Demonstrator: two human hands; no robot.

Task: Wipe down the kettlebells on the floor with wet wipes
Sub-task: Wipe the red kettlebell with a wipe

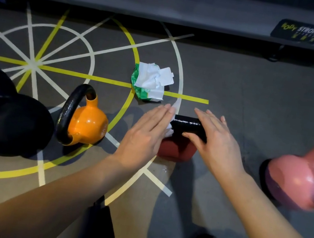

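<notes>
Red black-handled kettlebell (177,149) stands on the floor (261,95), centre. Left grip (144,135), fingers straight, presses white wet wipe (169,130) to the handle's left end. Right grip (214,141) lies flat, steadying. Recommend wiping the handle's full length.

Single head-worn wide-angle view, angled steeply down, close above the gym floor (241,87)
</notes>
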